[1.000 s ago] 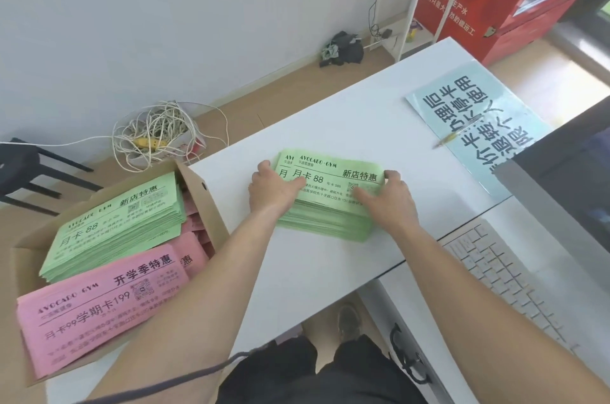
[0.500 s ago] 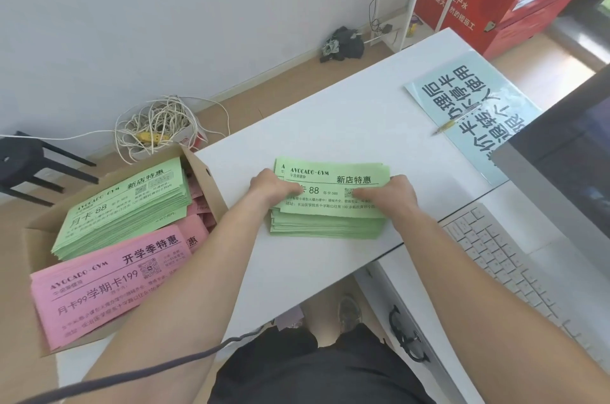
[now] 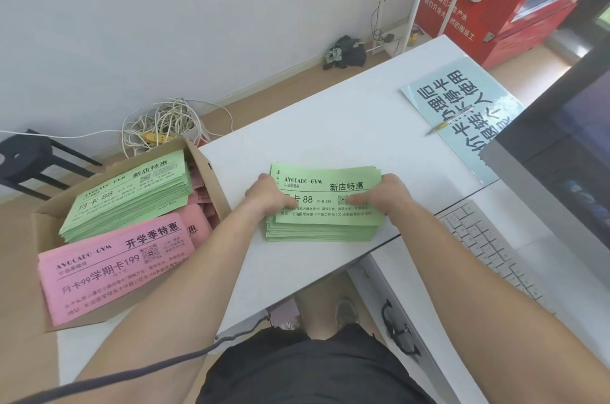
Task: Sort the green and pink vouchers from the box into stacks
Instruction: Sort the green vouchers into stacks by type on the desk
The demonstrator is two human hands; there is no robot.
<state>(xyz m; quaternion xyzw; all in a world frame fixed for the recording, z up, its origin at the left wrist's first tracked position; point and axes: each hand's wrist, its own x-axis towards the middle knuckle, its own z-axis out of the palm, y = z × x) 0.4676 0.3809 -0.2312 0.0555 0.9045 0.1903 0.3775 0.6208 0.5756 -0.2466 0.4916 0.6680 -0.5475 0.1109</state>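
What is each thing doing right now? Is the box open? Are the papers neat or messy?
Brown cardboard box: open, flaps up.
Green paper voucher stack on the white table: lying flat, top sheets slightly askew, held at both ends.
Left hand: grips the stack's left end, thumb on top.
Right hand: grips its right end, thumb on top.
Green vouchers in the box: piled, edges fanned.
Pink vouchers in the box: piled, not yet sorted.

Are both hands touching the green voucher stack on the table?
Touching. The head view shows the left hand and right hand gripping the green voucher stack at opposite ends, thumbs lying on top.
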